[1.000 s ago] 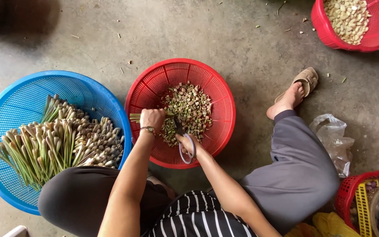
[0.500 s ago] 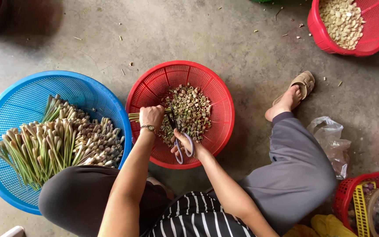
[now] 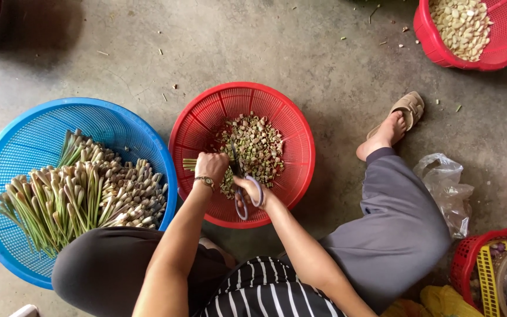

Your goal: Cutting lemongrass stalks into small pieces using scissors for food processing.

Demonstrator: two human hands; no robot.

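Person seated low on a concrete floor (image 3: 277, 47), knees apart, working over a red mesh basket (image 3: 293, 126) set on the floor between the legs. Left hand (image 3: 211, 167) curled into a fist over the near-left part of that basket, fingers pressed together around a small bunch of pale green stalks (image 3: 189, 164) that juts out to the left of the knuckles; a watch or bracelet sits on the wrist. Right hand (image 3: 247, 191) just beside it, to the right and slightly nearer, fingers hooked through the blue loop handles of a pair of scissors (image 3: 243, 186); blades point away toward the stalks, though whether they stand open or closed I cannot tell. Heap of chopped stalk pieces (image 3: 254, 147), green and cream, lies in the middle of the red basket, just beyond both hands. To the left, touching the red basket's rim, a larger blue mesh basket (image 3: 27, 132) holds a pile of whole uncut stalks (image 3: 77, 194), root ends toward the right. Far right, well apart, a second red basket (image 3: 503, 50) holds pale cut pieces. Sandalled foot (image 3: 395, 120) stretched out right of the work basket; crumpled clear plastic bag (image 3: 447, 188) beside the knee.
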